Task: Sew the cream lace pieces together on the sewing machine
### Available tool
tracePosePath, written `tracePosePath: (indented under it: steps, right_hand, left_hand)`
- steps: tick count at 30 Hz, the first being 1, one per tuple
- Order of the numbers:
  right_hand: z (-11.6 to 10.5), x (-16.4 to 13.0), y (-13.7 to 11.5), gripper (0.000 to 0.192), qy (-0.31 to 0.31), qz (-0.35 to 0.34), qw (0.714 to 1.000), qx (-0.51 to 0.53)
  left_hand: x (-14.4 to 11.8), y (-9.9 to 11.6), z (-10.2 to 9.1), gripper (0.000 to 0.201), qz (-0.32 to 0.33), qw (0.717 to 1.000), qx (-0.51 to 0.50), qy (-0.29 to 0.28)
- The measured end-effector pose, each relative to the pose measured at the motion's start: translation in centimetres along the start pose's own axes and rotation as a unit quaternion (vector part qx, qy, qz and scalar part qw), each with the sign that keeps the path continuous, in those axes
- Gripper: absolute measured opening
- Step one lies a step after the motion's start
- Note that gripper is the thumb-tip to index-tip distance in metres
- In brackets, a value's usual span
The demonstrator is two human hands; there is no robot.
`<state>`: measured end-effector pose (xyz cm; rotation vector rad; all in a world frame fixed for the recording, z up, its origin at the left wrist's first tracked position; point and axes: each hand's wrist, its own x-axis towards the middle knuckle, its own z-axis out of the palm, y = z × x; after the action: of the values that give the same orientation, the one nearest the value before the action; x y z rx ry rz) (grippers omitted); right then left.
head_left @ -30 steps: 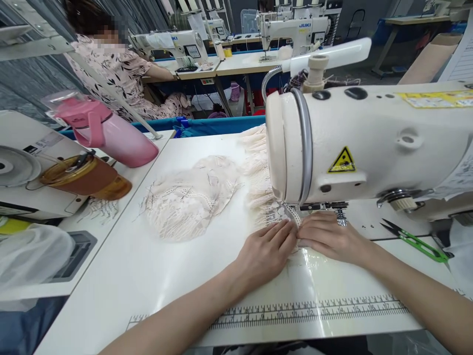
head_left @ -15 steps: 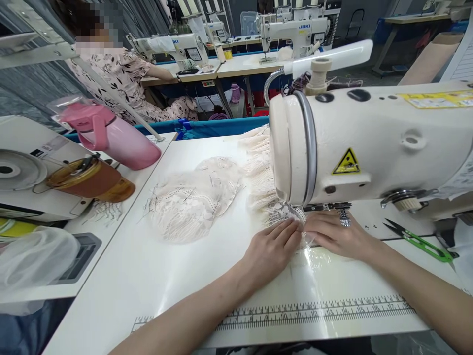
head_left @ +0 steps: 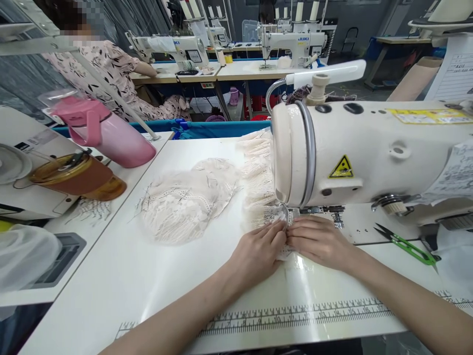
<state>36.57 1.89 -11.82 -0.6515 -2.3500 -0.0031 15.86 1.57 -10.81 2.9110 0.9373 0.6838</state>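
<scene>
Both hands, left hand (head_left: 258,251) and right hand (head_left: 318,241), press flat on the lace strip (head_left: 275,217), feeding it under the sewing machine (head_left: 369,153); next likely calls for steady guiding.

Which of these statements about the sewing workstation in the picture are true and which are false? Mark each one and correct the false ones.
1. Both hands press lace fabric flat beside the needle of the sewing machine. True: the left hand and right hand lie on the lace strip under the sewing machine.
2. The green thread snips are in the right hand. False: the snips lie on the table, apart from the hand.
3. A pink bottle lies on its side at the left. True.
4. The ruler scale runs along the table's far edge. False: it runs along the near edge.
</scene>
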Motion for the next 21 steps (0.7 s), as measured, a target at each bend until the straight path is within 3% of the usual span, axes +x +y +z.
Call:
tracePosePath:
  steps: [6, 21]
  right_hand:
    - [0.2, 0.5, 0.0, 0.014, 0.022, 0.0, 1.0, 0.007]
    - [-0.2, -0.4, 0.6, 0.019, -0.041, 0.069, 0.996, -0.041]
  left_hand:
    - [0.2, -0.6, 0.0, 0.022, -0.014, 1.0, -0.009, -0.002]
    - [0.4, -0.7, 0.5, 0.029, -0.034, 0.999, 0.027, -0.006]
